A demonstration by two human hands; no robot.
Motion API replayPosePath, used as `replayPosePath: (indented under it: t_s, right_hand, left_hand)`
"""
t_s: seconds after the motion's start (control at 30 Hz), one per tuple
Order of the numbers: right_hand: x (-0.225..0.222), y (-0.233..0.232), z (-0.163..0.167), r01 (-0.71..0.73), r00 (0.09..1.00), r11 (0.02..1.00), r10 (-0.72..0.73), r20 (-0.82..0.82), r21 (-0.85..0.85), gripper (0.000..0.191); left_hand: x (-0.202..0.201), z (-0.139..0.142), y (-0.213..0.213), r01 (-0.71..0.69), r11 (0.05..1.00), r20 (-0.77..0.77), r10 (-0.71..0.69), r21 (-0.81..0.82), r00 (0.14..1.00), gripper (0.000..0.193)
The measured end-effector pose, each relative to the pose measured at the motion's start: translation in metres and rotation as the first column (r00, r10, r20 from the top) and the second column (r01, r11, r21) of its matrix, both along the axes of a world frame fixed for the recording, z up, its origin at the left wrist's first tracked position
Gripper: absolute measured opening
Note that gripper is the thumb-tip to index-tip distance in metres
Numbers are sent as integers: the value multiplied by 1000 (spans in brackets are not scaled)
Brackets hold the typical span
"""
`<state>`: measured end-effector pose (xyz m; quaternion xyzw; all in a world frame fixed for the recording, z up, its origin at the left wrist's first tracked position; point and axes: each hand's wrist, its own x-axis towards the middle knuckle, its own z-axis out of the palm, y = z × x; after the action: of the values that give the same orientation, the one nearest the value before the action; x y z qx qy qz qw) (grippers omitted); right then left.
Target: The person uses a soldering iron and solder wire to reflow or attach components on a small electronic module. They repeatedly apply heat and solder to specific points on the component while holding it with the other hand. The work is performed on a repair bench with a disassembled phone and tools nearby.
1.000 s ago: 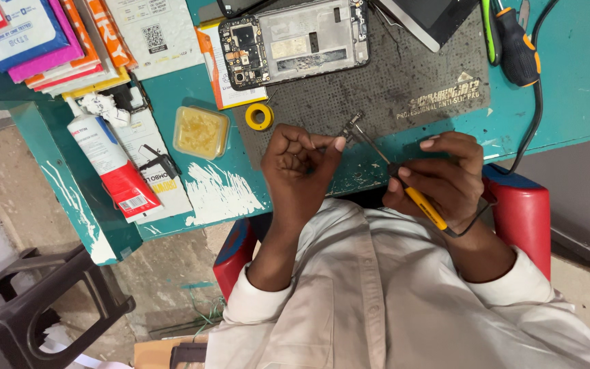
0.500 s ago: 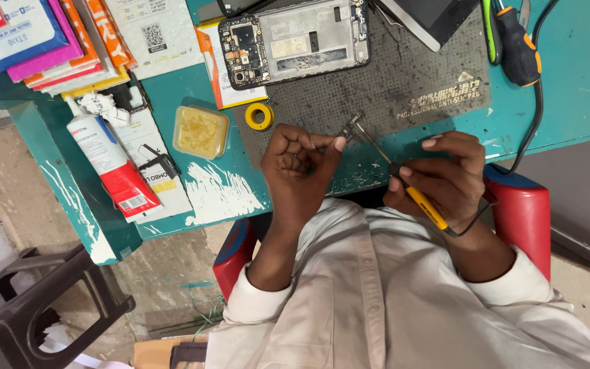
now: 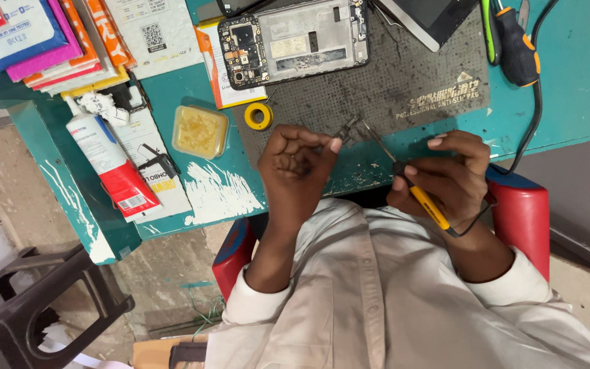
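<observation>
The teal-painted wooden desk (image 3: 568, 89) carries a dark perforated rubber work mat (image 3: 404, 82), and on that mat lies an opened smartphone chassis with its circuit board exposed (image 3: 293, 39), well apart from both hands. The left hand (image 3: 295, 171) is curled closed, its fingertips pinched on what looks like a pair of fine metal tweezers (image 3: 347, 128), though the view is too small to be sure what, if anything, the tips hold. The right hand (image 3: 448, 179) is clamped on a slim yellow-and-black soldering iron (image 3: 418, 195), whose metal tip reaches up to meet the tweezers just above the mat's near edge. The black cord trails off the desk, so a snag could jerk the hot tip into the fingers, and any small part pinched there could slip and drop off the desk edge. A red-and-white glue tube (image 3: 107, 167) lies at the left. Near the mat sits a shallow square clear plastic tub (image 3: 200, 131) holding a yellowish, crumbly mass, likely flux or cleaning wool, with a small yellow tape roll (image 3: 258, 115) just beside it.
</observation>
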<state>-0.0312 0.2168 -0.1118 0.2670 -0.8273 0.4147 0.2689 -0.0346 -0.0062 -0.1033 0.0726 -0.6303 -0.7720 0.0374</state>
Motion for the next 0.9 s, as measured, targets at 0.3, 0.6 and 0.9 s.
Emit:
replayPosePath:
  t_s: [0.3,0.6,0.9]
  right_hand:
    - [-15,-23,18,44,985,956,6,170,-290,19]
    - [-33,-80,28,118,695,842,308,649,-527,11]
    - [0,-29,4,176,857,765,190,479,-619,11]
  left_hand:
    - [46,10,-30,-171,969,218,208,-176,954,22]
    - [43,20,-51,-338,939,32,337,67,941,10]
    - [-14,42,-36,-254,633,-331,-4,-731,944,9]
